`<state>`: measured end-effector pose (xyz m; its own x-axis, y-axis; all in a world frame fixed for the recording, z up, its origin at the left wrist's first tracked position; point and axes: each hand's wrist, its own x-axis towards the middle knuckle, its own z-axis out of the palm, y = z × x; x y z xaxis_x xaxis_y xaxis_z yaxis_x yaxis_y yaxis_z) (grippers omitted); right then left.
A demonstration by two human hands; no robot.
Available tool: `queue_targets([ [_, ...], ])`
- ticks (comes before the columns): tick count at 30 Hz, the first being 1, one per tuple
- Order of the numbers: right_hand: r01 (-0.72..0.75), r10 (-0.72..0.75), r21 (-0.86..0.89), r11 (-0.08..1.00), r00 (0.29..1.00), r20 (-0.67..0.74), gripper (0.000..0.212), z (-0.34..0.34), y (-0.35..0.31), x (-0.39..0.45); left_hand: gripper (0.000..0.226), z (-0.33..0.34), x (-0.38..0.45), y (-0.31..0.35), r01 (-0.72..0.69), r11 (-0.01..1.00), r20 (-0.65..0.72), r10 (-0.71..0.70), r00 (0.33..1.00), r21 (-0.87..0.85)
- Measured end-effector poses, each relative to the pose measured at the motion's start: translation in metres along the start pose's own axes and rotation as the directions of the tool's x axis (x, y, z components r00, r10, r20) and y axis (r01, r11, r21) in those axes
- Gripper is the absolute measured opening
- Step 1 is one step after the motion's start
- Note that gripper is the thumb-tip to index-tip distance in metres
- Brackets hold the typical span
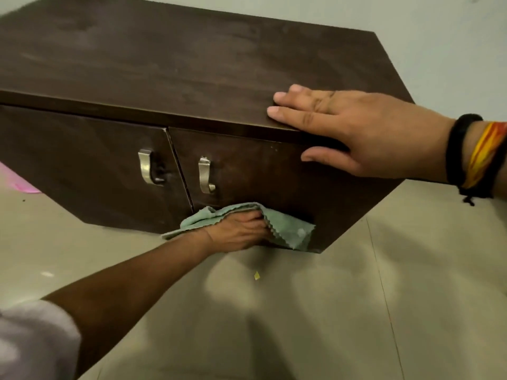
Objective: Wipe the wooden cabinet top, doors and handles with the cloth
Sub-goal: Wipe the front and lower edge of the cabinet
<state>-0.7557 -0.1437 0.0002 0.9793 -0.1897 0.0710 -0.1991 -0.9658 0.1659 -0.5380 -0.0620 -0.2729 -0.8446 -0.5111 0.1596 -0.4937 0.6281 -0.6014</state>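
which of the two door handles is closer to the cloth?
The silver metal handle on the right-hand door. It hangs just above the crumpled pale green cloth held by the left hand; the left door's handle sits farther away.

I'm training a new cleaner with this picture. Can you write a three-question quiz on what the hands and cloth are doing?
1. True or false: the left hand presses the pale green scalloped cloth against the right-hand dark wooden door.
2. Where is the right hand? A) gripping a handle B) flat on the dark wooden cabinet top, thumb over the front edge C) hanging free
3. Fill in: the cloth sits ____ the right curved metal handle.

Key: 1 true; 2 B; 3 below.
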Motion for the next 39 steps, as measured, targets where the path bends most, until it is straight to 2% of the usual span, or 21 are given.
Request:
queue_targets([
  [1,0.005,-0.005,-0.006,1.000,1.000,-0.004,0.065,-0.001,-0.001,0.001,0.042,-0.001,0.013,0.001,0.086,0.996,-0.025,-0.085,0.996,0.013],
  [2,0.004,-0.004,-0.009,1.000,1.000,-0.006,0.065,-0.001,-0.001,0.001,0.044,-0.025,0.028,-0.007,0.135,0.990,0.017,-0.134,0.991,-0.036],
  [3,0.000,-0.001,-0.008,1.000,1.000,-0.005,0.065,-0.001,-0.001,0.001,0.040,-0.033,0.046,-0.010,0.133,0.987,-0.110,-0.142,0.984,-0.085],
  [6,-0.009,0.009,0.012,1.000,1.000,0.017,0.066,0.000,-0.001,0.001,0.034,-0.037,0.090,0.005,0.069,0.993,-0.067,-0.075,0.995,-0.096],
  [8,-0.010,0.010,0.020,1.000,1.000,0.017,0.065,-0.001,-0.001,0.001,0.043,-0.028,0.098,0.022,0.164,0.961,-0.052,-0.179,0.982,-0.223],
  [10,-0.005,0.005,0.026,1.000,1.000,0.015,0.064,-0.001,0.000,0.000,0.040,-0.031,0.092,0.028,0.269,0.852,0.072,-0.266,0.961,-0.449],
  [11,-0.003,0.003,0.027,1.000,1.000,0.015,0.064,-0.001,0.001,0.000,0.044,-0.021,0.084,0.029,0.336,0.811,0.170,-0.290,0.942,-0.479],
  [13,0.000,-0.001,0.031,1.000,1.000,0.027,0.064,0.001,0.001,0.001,0.054,0.018,0.050,0.037,0.392,0.699,0.303,-0.255,0.918,-0.599],
  [14,-0.001,0.000,0.032,0.999,0.999,0.034,0.064,0.001,0.002,0.001,0.060,0.028,0.033,0.033,0.351,0.744,0.269,-0.235,0.934,-0.569],
  [16,-0.004,0.003,0.033,0.999,0.999,0.034,0.062,0.000,0.003,0.002,0.062,0.036,0.010,0.030,0.357,0.754,0.283,-0.233,0.930,-0.551],
  [17,0.000,-0.001,0.031,1.000,0.999,0.033,0.062,0.000,0.003,0.002,0.053,0.020,0.010,0.025,0.390,0.792,0.193,-0.339,0.921,-0.469],
  [18,0.005,-0.006,0.032,0.999,1.000,0.031,0.062,0.000,0.003,0.002,0.046,0.008,0.012,0.017,0.359,0.853,0.091,-0.352,0.932,-0.380],
  [19,0.006,-0.007,0.038,0.999,0.999,0.031,0.062,0.000,0.002,0.002,0.038,-0.013,0.020,0.005,0.317,0.890,-0.075,-0.359,0.930,-0.328],
  [20,0.003,-0.005,0.045,0.999,1.000,0.031,0.062,0.000,0.002,0.001,0.030,-0.033,0.031,-0.005,0.346,0.924,-0.259,-0.378,0.889,-0.163],
  [21,0.002,-0.003,0.051,0.999,1.000,0.031,0.063,-0.001,0.002,0.001,0.028,-0.050,0.044,-0.014,0.426,0.902,-0.368,-0.422,0.829,-0.073],
  [22,0.002,-0.003,0.059,0.998,0.999,0.032,0.062,-0.001,0.001,0.001,0.034,-0.058,0.050,-0.019,0.519,0.854,-0.407,-0.478,0.778,-0.011],
  [25,-0.010,0.007,0.098,0.995,0.999,0.037,0.059,-0.002,0.001,0.002,0.056,-0.065,0.061,-0.014,0.724,0.690,-0.438,-0.648,0.623,0.008],
  [27,-0.015,0.011,0.121,0.993,0.999,0.034,0.056,-0.002,0.003,0.000,0.057,-0.069,0.069,-0.005,0.819,0.573,-0.448,-0.740,0.501,-0.031],
  [30,-0.003,0.001,0.118,0.993,1.000,0.023,0.055,-0.001,0.003,0.000,0.063,-0.076,0.086,-0.010,0.913,0.371,-0.448,-0.854,0.264,-0.170],
  [34,-0.020,0.014,0.134,0.991,0.999,0.044,0.055,-0.002,0.005,0.001,0.068,-0.083,0.097,-0.011,0.882,0.203,-0.396,-0.918,0.020,-0.426],
  [39,-0.021,0.015,0.119,0.993,0.999,0.050,0.056,0.000,0.004,0.001,0.068,-0.062,0.105,0.023,0.802,0.031,-0.246,-0.958,-0.147,-0.597],
])
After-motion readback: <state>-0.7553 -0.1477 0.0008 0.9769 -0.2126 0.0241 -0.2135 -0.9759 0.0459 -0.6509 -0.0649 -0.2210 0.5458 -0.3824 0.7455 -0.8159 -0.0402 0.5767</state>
